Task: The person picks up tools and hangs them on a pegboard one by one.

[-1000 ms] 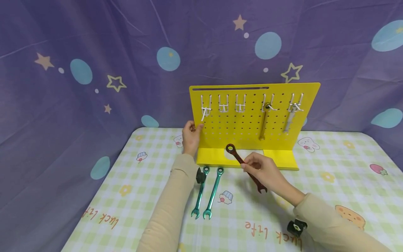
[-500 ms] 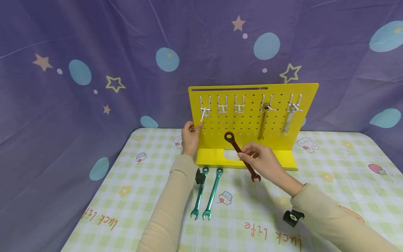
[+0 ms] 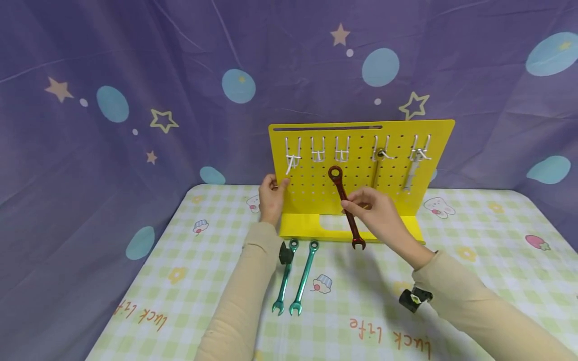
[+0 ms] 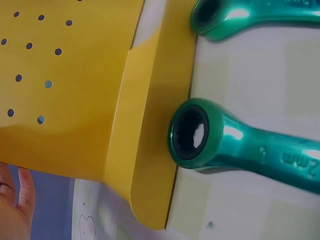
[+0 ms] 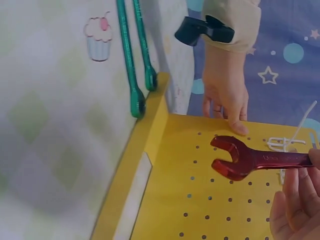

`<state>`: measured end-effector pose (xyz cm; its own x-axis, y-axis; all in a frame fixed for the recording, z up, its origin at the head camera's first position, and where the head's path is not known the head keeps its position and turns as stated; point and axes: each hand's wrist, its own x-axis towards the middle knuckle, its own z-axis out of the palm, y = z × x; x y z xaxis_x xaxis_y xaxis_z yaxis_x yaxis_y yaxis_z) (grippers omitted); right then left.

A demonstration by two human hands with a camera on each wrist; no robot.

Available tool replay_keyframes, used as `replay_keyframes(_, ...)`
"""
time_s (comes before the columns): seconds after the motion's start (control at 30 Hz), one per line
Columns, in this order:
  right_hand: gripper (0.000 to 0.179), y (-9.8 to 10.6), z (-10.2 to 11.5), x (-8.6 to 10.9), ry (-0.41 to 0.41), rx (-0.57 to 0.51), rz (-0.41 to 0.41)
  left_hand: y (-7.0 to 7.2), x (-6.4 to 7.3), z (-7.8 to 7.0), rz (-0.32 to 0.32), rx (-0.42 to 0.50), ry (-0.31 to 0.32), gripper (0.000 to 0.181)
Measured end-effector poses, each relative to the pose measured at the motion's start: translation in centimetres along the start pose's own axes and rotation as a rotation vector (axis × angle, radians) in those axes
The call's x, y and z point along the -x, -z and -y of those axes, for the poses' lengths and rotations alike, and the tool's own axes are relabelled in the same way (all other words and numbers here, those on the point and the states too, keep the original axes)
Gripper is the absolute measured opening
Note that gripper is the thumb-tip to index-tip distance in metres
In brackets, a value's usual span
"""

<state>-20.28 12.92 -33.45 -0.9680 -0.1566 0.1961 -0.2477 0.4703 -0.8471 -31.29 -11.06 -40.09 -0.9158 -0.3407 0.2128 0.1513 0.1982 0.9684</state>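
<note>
Right hand (image 3: 378,209) pinches red wrench (image 3: 350,220) mid-shank, ring end (image 3: 335,167) up, before pegboard (image 3: 311,206). Left hand (image 3: 272,199) grips pegboard's 9 o'clock edge: brace firmly. Best square ring to hook (image 3: 341,154) at 12 o'clock; depth unclear. Green wrenches (image 3: 304,277): 7 o'clock.

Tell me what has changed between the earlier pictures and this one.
The right hand has lifted the red wrench higher in front of the yellow pegboard, and the wrench now stands more upright. Nothing was newly taken hold of or let go. The left hand still grips the board's edge; the two green wrenches and two hanging wrenches stayed put.
</note>
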Motion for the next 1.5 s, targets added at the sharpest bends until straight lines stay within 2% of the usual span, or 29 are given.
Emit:
replay_keyframes(0.2,0.024,0.3,0.2,-1.0,-0.013,-0.038,-0.03,0.1,0.0,-0.2,-0.004,-0.013,0.007,0.018)
replay_keyframes(0.5,0.027,0.5,-0.2,-2.0,-0.079,-0.045,-0.044,0.0,0.0,0.0,0.006,-0.015,0.009,0.018)
replay_keyframes(1.17,0.025,0.0,-1.3,-3.8,-0.061,-0.032,-0.089,-0.1,-0.1,0.2,-0.005,0.004,0.008,0.018)
replay_keyframes(1.5,0.024,-0.1,-1.8,-4.6,-0.077,-0.041,-0.111,-0.1,-0.1,0.3,-0.009,-0.014,-0.009,0.019)
